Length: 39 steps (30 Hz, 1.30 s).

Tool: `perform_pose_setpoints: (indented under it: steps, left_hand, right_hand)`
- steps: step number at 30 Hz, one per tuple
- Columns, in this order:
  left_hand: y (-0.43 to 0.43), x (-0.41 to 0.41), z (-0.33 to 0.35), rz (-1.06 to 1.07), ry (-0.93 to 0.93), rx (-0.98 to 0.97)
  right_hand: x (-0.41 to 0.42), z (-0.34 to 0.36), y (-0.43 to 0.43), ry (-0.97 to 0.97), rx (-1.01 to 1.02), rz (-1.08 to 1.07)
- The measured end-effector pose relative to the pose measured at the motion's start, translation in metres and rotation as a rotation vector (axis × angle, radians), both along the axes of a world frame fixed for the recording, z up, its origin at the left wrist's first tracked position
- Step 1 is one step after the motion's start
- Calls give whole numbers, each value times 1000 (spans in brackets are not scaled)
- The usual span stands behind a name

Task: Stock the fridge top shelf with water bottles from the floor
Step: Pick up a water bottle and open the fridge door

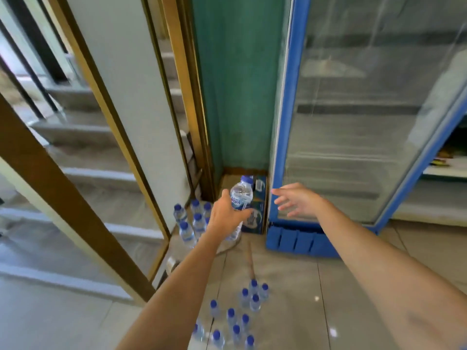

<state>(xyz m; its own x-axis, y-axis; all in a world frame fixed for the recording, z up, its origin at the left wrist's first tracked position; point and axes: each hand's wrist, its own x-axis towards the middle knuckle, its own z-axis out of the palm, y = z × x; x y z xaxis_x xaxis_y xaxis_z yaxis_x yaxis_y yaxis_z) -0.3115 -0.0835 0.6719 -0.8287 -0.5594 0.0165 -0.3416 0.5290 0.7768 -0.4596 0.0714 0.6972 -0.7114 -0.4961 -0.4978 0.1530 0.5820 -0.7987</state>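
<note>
My left hand point(226, 215) grips a clear water bottle point(241, 195) with a blue cap, held upright above the floor. My right hand point(294, 200) hovers just right of the bottle, fingers spread and holding nothing. Several more blue-capped bottles point(192, 221) stand on the floor by the wall to the left of my left hand. Another group of bottles point(237, 319) stands on the tiles near my feet. The blue-framed glass fridge door point(358, 127) stands swung out in front of me on the right; fridge shelves point(444, 173) show at the far right edge.
A blue cardboard box point(257, 205) sits on the floor in the corner behind the held bottle. A wooden stick point(250, 261) lies on the tiles. A staircase point(83, 147) with a wood-framed panel rises at the left. A green wall point(237, 84) stands behind.
</note>
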Motion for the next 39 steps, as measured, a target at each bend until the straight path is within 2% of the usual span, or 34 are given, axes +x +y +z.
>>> perform_pose_setpoints:
  steps: [2,5,10,12,16,18,20,23,25,27,31,39]
  left_hand:
    - [-8,-20,34,58,103,23]
    - [-18,-56,79,37,238,40]
    - [-39,-133,143,-45,308,9]
    - [-47,-166,165,-57,337,-28]
    - [-63,-231,196,-39,385,-66]
    - [-72,-261,207,-8,410,-61]
    - [-79,-283,214,17,431,-43]
    - [-84,-303,217,55,448,-22]
    - [-86,-310,212,81,454,-8]
    - [-86,-315,207,86,436,-16]
    - [-85,-324,204,83,390,-45]
    - [-81,-322,193,59,357,-5]
  right_hand:
    - [-16,33,-15,46,-39,8]
    - [-42,78,-32,159,-72,15]
    - [-110,150,-56,381,-115,-30]
    - [-146,175,-67,534,-108,-24]
    - [-222,210,-96,1022,-35,17]
    - [-251,220,-111,1246,76,157]
    - [-275,224,-122,1442,249,384]
    - [-300,225,-135,1729,664,765]
    - [-306,220,-137,1860,923,945]
    - [-311,213,-134,1935,1039,1019]
    - [-322,207,-132,2011,1122,1009]
    - [-313,199,-137,1951,1070,885]
